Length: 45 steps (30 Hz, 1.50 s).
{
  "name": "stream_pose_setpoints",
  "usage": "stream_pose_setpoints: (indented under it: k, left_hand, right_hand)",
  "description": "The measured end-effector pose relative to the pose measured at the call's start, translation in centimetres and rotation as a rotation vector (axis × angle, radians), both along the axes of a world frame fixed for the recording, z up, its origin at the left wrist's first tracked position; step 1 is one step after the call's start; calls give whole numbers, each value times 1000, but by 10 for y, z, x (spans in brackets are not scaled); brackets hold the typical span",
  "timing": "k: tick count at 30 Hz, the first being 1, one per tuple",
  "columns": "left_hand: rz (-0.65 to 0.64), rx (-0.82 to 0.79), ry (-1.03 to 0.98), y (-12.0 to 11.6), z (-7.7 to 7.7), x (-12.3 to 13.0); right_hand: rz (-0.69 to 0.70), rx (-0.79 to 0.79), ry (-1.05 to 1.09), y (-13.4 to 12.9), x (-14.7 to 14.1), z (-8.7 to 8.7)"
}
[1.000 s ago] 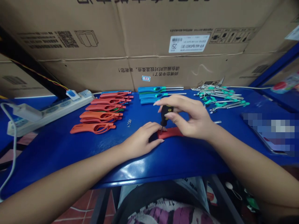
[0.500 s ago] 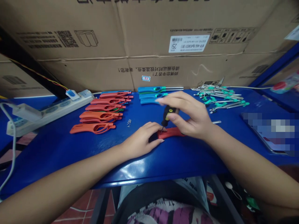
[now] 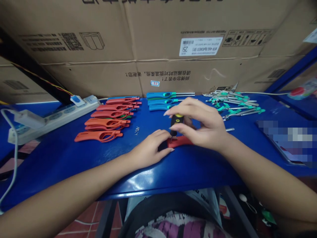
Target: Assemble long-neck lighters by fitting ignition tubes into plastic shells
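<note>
The head view shows a red handle (image 3: 183,141), smooth and gently curved plastic, lying flat on the tabletop directly to the right of the left hand (image 3: 150,148). That hand's thumb and fingers make a loose C about the handle's left end, fingertips at the far side and thumb at the near side. The right hand (image 3: 206,124), above the handle's other end and covering it, has its fingers curled around a screwdriver (image 3: 177,122) with a stubby black-and-yellow grip; the thin steel shaft stands nearly upright, its lower end at the handle beside the left fingertips. A slim metal tube (image 3: 230,130) shows just beyond the right wrist.

Past the left hand's knuckles lies a little heap of thin, shiny screws (image 3: 137,130). Further left, hollow-looking orange and red shells (image 3: 99,136) with looped guards are stacked in a slanting column. Behind the right hand are blue handles (image 3: 158,101) with straight metal barrels; to its far right, a tangled pile of metal rods (image 3: 235,104) carries bright green plastic parts.

Glossy blue tabletop (image 3: 193,172) stretches between both forearms, down to a straight front edge (image 3: 158,193) well short of the handle. Beyond the hands, a creased cardboard wall (image 3: 99,19) closes off the back. A white power strip (image 3: 58,114) bounds the left; a flat, pixelated object (image 3: 284,145) sits right of the right forearm.
</note>
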<state>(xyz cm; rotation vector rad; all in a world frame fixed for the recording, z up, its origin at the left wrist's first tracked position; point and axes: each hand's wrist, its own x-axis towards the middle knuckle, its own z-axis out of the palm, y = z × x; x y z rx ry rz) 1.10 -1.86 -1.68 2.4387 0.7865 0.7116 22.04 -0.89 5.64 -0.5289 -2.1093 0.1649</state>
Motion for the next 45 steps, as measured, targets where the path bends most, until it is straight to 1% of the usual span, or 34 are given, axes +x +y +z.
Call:
stream_pose_setpoints:
  k: [2, 3, 4, 6, 7, 8, 10, 11, 12, 14, 16, 17, 20, 21, 23, 26, 27, 29, 31, 33, 36, 38, 42, 45]
  left_hand:
    - [10, -1, 3, 0, -1, 0]
    - [14, -2, 4, 0, -1, 0]
    - [15, -3, 2, 0, 0, 1]
    - [13, 0, -5, -1, 0, 1]
    - [11, 5, -7, -1, 0, 1]
    - [11, 10, -9, -1, 0, 1]
    - [13, 17, -7, -1, 0, 1]
    - [12, 19, -7, 0, 0, 1]
    - [9, 19, -8, 0, 0, 0]
    - [0, 10, -1, 0, 1, 0]
    - [-6, 1, 8, 0, 2, 0]
    - [-7, 1, 7, -1, 2, 1]
    - [-3, 17, -5, -3, 3, 1]
    - [1, 18, 1, -4, 4, 1]
    - [15, 10, 35, -2, 8, -1]
    - [66, 20, 105, 6, 17, -9]
    - [93, 35, 132, 10, 19, -12]
    - [151, 69, 192, 19, 23, -16]
    - [192, 97, 259, 28, 24, -18]
    - [196, 112, 327, 36, 24, -17]
    - [147, 96, 426, 50, 29, -14]
    - [130, 85, 441, 63, 38, -16]
    - [176, 114, 444, 95, 59, -26]
    - [241, 136, 434, 123, 66, -32]
  right_hand:
    - [-19, 107, -15, 0, 0, 0]
    - [-4, 128, -39, -1, 0, 0]
    - [28, 112, -68, -2, 0, 0]
    - [95, 15, -97, -3, -2, -1]
    - [104, -22, -88, -3, -2, -2]
    - [89, -26, -67, -3, -2, -3]
    - [10, 48, -37, -2, -1, -6]
    - [-22, 88, -47, -1, 0, -6]
    - [-30, 95, -73, 0, 2, -7]
    - [18, 9, -125, 2, 4, -6]
    - [61, -72, -111, 2, 4, -5]
    - [46, -56, -74, 2, 4, -4]
    - [-21, 111, -22, 3, 5, -1]
    - [-49, 138, -13, 4, 7, 0]
    - [-146, 125, 38, 8, 13, 5]
    - [-408, 144, 146, 20, 29, 12]
    - [-487, 163, 123, 25, 37, 13]
    - [-610, 198, 9, 38, 53, 12]
    - [-728, 155, -139, 50, 69, 6]
    - [-835, 137, -235, 59, 82, -3]
    - [-953, 103, -300, 64, 93, -10]
    - [-1027, 59, -300, 64, 96, -10]
    - [-1152, -83, -332, 63, 102, -2]
    - [-1204, -244, -432, 64, 105, 2]
